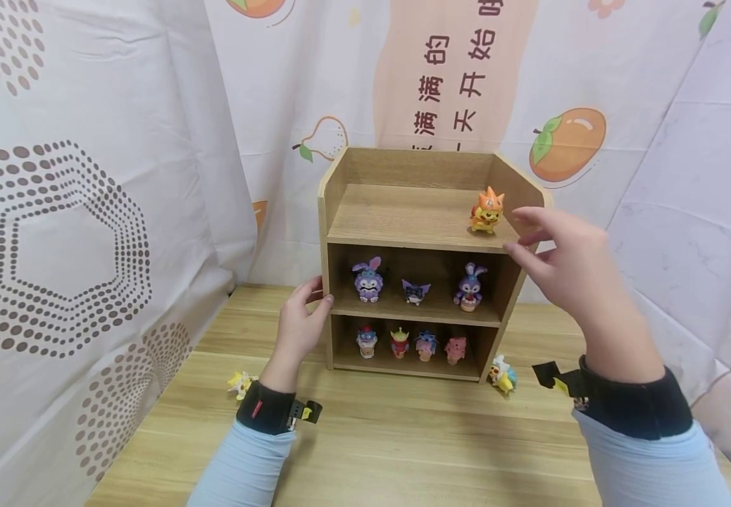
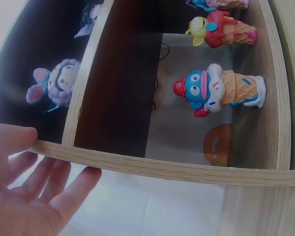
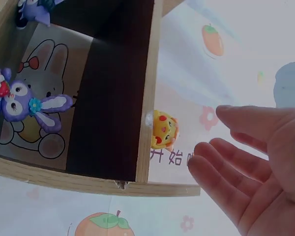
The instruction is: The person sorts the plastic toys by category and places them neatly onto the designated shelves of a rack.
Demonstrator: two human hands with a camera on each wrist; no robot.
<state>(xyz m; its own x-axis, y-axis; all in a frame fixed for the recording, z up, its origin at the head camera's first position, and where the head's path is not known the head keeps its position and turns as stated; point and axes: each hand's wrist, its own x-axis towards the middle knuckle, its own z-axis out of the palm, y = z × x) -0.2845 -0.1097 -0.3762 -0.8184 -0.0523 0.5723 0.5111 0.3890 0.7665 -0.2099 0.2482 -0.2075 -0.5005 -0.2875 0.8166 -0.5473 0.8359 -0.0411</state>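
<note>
A wooden display shelf [image 1: 413, 243] stands on the table. My left hand [image 1: 301, 322] rests against its left side panel, thumb at the front edge and fairly straight fingers along the outside. In the left wrist view those fingertips [image 2: 94, 173] lie right at the panel. On the top tier, near the right end, stands a yellow figurine with an orange spiky hood [image 1: 487, 210], partly hidden by the shelf in the right wrist view. Just right of it is my right hand [image 1: 571, 260], holding nothing, thumb and fingers apart around the right panel's front edge in the head view.
The middle tier holds a purple figurine [image 1: 368, 280], a small dark one [image 1: 415, 291] and a purple rabbit [image 1: 470, 287]. Several ice-cream-cone figurines [image 1: 425, 346] line the bottom tier. On the table lie a yellow figurine [image 1: 240, 384] at left and another [image 1: 502, 375] at right.
</note>
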